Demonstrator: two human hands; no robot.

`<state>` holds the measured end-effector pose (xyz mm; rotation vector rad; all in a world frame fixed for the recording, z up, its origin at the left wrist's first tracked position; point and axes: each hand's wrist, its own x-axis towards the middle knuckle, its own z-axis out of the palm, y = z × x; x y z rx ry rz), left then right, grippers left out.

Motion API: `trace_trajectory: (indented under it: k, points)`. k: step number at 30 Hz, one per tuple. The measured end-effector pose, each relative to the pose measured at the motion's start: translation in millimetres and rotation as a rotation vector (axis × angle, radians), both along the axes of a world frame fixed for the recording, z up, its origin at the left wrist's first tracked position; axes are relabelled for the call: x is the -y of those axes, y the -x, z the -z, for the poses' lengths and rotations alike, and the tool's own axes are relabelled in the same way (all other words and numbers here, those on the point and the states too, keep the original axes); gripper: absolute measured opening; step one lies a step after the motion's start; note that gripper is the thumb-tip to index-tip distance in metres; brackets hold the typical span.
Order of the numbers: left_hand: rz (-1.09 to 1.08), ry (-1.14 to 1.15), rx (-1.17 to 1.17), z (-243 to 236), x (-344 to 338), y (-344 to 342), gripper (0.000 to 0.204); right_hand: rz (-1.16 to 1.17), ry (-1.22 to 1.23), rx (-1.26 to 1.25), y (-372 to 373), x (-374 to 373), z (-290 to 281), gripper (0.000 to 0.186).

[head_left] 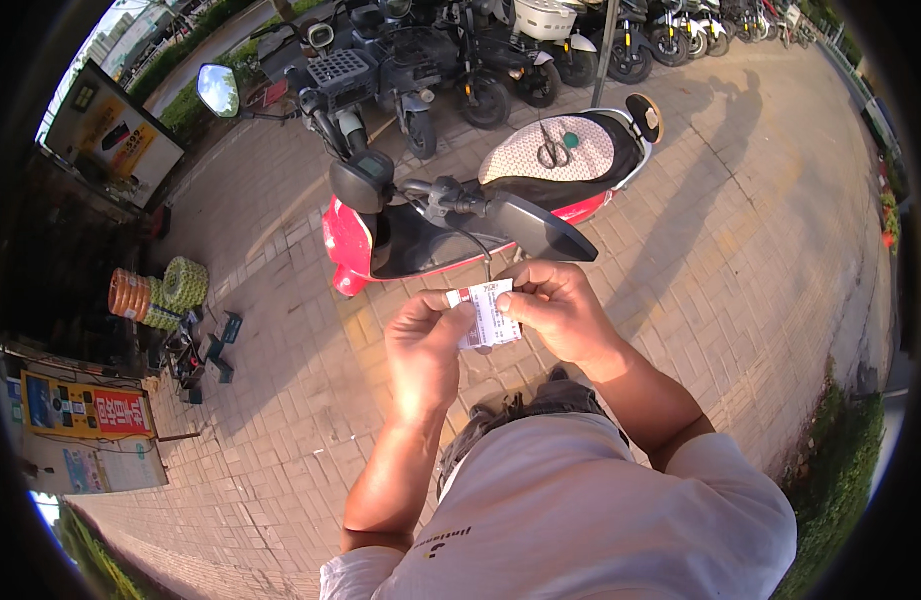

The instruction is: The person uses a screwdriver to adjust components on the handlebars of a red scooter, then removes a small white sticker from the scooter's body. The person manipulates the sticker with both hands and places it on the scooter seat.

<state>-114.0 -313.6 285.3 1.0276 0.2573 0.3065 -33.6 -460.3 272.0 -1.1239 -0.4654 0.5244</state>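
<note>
In front of my chest, a small white printed slip of paper [493,322] with a red corner is stretched between both hands. My left hand [427,338] pinches its left edge between thumb and fingers. On the opposite edge, my right hand [563,312] grips it the same way, thumb on top. Just beyond stands a red electric scooter [352,243], its black brake-side mirror [545,228] close above my right hand. Dark-handled scissors [553,153] and a small green round object [571,140] lie on its patterned seat cover [510,150].
Several parked scooters [420,75] line the far side of the brick pavement [310,370]. At the left are orange and yellow-green coils [185,283], dark boxes [220,350], a sign-covered stand [90,410] and a lit signboard [110,135]. Bushes [840,480] border the right.
</note>
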Motion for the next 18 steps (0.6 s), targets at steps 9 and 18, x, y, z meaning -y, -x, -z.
trace_trajectory:
  k: [9, 18]
  points:
    - [-0.047, 0.059, -0.078, 1, 51, -15, 0.007, -0.131, -0.056, -0.107, -35, 42, 13, 0.005]
    - [-0.027, 0.007, -0.017, 4, 49, 10, 0.012, -0.201, -0.132, 0.121, -20, 46, 15, 0.015]
